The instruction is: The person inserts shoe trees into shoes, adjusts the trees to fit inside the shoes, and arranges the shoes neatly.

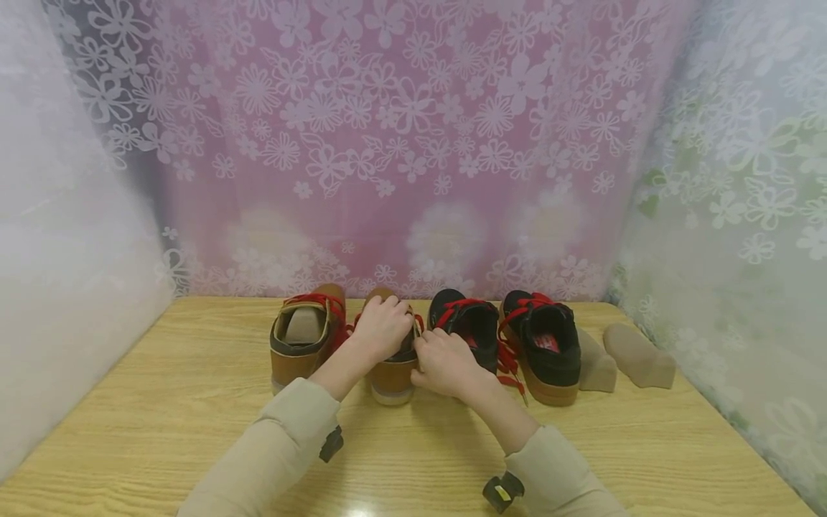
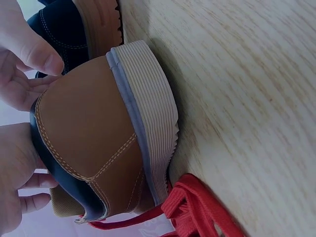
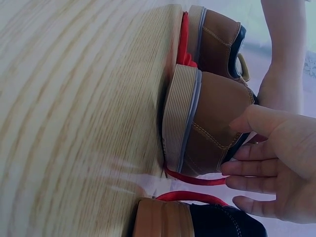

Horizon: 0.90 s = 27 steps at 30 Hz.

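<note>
In the head view, my left hand (image 1: 385,327) reaches over the opening of a brown shoe (image 1: 392,377) with red laces. Its fingertips go behind the collar near the tan tongue (image 2: 65,202), so what they hold is hidden. At the right side of the same shoe is my right hand (image 1: 449,362); in the right wrist view its thumb lies against the brown upper by the collar, with the other fingers loosely extended. The shoe stands upright on its ribbed pale sole (image 2: 148,108). Left of it, another brown shoe (image 1: 297,364) has a beige insert (image 1: 305,327) inside.
Two black shoes with red laces, one nearer (image 1: 466,316) and one farther right (image 1: 549,359), stand upright to the right. Beyond them lie two beige shoe inserts (image 1: 636,355) on the wooden table (image 1: 420,459). Loose red laces (image 1: 510,366) trail between the black shoes. A flowered curtain (image 1: 388,143) hangs behind.
</note>
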Available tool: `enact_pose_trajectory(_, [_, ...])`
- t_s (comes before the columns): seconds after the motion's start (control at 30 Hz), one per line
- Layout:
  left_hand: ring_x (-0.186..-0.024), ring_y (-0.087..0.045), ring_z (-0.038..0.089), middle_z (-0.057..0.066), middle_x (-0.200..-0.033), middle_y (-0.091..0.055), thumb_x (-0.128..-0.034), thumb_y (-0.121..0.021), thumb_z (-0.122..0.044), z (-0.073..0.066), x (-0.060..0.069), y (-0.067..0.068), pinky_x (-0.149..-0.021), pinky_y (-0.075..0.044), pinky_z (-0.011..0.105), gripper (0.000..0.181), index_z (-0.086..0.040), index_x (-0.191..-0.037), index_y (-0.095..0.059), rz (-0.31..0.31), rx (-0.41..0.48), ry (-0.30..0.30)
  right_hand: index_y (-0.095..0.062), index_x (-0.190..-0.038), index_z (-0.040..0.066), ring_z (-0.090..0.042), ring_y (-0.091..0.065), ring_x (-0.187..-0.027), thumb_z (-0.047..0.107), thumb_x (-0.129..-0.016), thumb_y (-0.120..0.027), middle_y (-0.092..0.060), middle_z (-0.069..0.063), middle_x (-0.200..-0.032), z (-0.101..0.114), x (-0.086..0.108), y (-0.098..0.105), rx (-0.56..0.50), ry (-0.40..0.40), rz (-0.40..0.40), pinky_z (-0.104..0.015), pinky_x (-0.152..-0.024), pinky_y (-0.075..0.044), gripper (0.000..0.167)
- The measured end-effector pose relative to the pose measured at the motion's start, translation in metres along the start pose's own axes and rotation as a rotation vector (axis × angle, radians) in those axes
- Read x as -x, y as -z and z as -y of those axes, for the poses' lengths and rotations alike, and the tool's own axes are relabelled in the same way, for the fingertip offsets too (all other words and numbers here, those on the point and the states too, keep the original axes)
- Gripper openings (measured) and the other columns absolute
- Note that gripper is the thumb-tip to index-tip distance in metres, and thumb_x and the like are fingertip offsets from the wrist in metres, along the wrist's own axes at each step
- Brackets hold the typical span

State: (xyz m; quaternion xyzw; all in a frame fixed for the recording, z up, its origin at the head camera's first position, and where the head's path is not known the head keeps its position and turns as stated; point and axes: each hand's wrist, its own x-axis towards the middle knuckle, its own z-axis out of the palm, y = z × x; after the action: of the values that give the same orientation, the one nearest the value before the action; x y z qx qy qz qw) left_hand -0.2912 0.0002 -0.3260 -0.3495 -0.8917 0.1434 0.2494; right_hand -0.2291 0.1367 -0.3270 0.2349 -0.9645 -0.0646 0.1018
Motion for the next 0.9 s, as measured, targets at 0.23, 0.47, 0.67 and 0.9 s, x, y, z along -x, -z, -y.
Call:
enact_pose_trajectory(0.23, [-0.080, -0.053, 0.018, -0.002, -0.089, -0.062, -0.0841, -0.067, -0.023, -0.0004, 0.0004, 0.0019, -0.066, -0.040, 0.031, 0.008, -0.018, -0.079, -0.071, -0.010, 0.002, -0.009, -0.056, -0.077, 0.011, -0.019, -0.049, -0.073, 0.032, -0.078, -0.067, -0.048, 0.002, -0.073, -0.0004, 0.0013, 0.0000, 0.009, 0.005, -0.003, -0.032, -0.059, -0.041, 0.024])
enact_pose_trajectory(0.47, [-0.074, -0.053, 0.017, -0.002, -0.085, -0.062, -0.0859, -0.063, -0.021, 0.0008, 0.0020, -0.0004, -0.065, -0.040, 0.030, 0.015, -0.019, -0.072, -0.070, -0.029, 0.013, 0.006, -0.057, -0.081, 0.010, -0.020, -0.051, -0.077, 0.031, -0.078, -0.067, -0.051, 0.000, -0.077, -0.0003, 0.0009, 0.0005, 0.004, 0.000, 0.004, -0.033, -0.062, -0.043, 0.024])
enact_pose_trajectory(0.67, [-0.069, -0.054, 0.017, -0.001, -0.079, -0.062, -0.0890, -0.057, -0.022, 0.0024, 0.0042, -0.0040, -0.063, -0.042, 0.031, 0.021, -0.017, -0.072, -0.067, -0.052, 0.050, 0.042, -0.056, -0.083, 0.010, -0.021, -0.052, -0.080, 0.031, -0.078, -0.066, -0.053, -0.001, -0.081, 0.0002, 0.0014, -0.0002, -0.017, 0.010, 0.002, -0.034, -0.064, -0.044, 0.024])
enact_pose_trajectory(0.9, [-0.063, -0.052, 0.015, -0.003, -0.071, -0.060, -0.0892, -0.057, -0.022, 0.0036, 0.0079, -0.0031, -0.058, -0.040, 0.028, 0.025, -0.018, -0.065, -0.063, -0.116, 0.036, 0.048, -0.058, -0.089, 0.009, -0.022, -0.053, -0.081, 0.031, -0.079, -0.065, -0.055, -0.002, -0.084, -0.0010, 0.0042, -0.0004, -0.019, 0.019, -0.035, -0.035, -0.065, -0.046, 0.026])
